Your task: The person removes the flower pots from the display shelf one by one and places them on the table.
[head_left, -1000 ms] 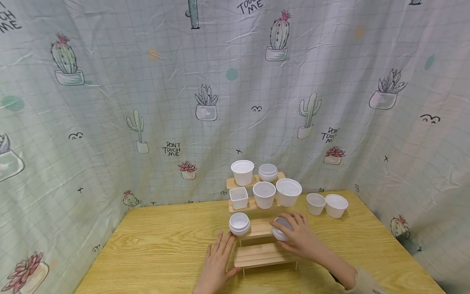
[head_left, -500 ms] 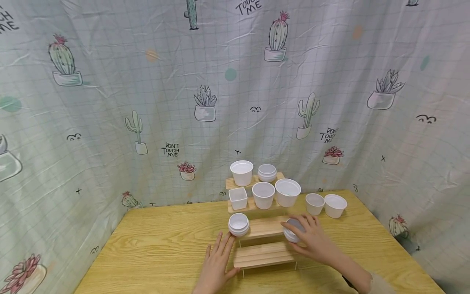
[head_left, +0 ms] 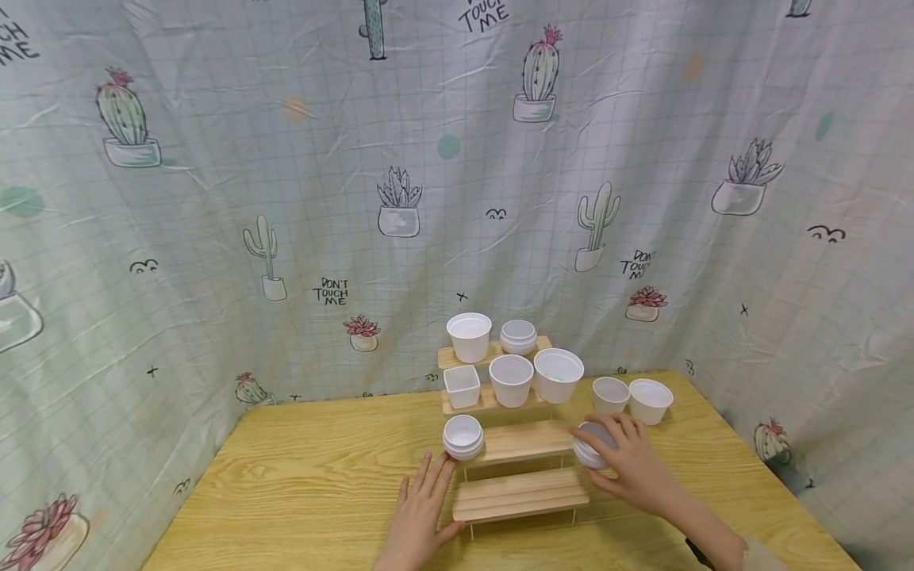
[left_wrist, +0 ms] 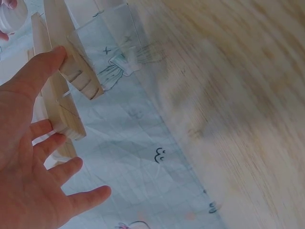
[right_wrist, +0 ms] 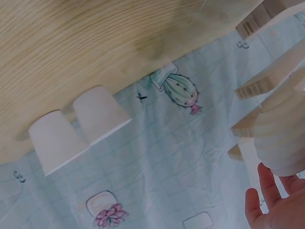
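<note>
A tiered wooden stand (head_left: 524,442) holds white plant pots on its upper steps. My right hand (head_left: 635,468) grips a small round white pot (head_left: 591,449) by its sides, at the right end of the second step from the bottom. In the right wrist view that ridged pot (right_wrist: 281,136) overlaps the step ends, above my fingertips (right_wrist: 268,179). My left hand (head_left: 423,507), fingers spread and fairly straight, rests against the stand's left side. A similar round pot (head_left: 463,438) stands just past its fingertips. The left wrist view shows the thumb (left_wrist: 45,64) on a step's end.
Two white pots, one smaller (head_left: 610,394) and one wider (head_left: 650,400), stand on the wooden table (head_left: 321,468) right of the stand. A square pot (head_left: 462,387) and several round ones fill the upper steps. A cactus-print curtain (head_left: 321,198) hangs behind.
My right hand has moved right with the round pot, from over the step to its right end. The left hand stays in place.
</note>
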The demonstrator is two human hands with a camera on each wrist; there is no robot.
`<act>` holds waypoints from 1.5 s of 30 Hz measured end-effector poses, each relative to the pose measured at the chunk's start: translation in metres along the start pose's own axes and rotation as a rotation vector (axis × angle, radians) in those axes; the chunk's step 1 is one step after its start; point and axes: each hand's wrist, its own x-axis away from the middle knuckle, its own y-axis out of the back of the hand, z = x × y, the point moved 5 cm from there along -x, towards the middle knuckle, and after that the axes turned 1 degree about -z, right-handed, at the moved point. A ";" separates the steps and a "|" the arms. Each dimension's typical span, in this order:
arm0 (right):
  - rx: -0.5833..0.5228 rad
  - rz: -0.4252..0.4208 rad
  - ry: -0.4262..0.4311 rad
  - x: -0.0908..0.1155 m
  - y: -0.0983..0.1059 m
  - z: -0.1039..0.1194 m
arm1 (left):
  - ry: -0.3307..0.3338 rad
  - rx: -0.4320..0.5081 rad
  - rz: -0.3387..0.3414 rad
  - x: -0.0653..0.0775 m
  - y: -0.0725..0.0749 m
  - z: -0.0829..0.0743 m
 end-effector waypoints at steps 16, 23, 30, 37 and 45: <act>0.054 -0.061 -0.027 0.013 -0.002 -0.034 | 0.001 -0.011 0.014 0.000 -0.001 0.001; 0.085 -0.073 -0.050 0.014 -0.011 -0.050 | 0.003 -0.003 0.009 0.000 -0.002 0.002; 0.099 -0.043 -0.072 0.017 -0.023 -0.066 | 0.013 0.007 0.023 0.001 -0.003 0.002; 0.093 -0.004 -0.079 0.014 -0.038 -0.077 | 0.012 0.009 0.010 0.001 -0.003 0.002; 0.119 0.008 -0.049 0.009 -0.059 -0.090 | 0.015 0.016 0.014 0.001 -0.004 0.001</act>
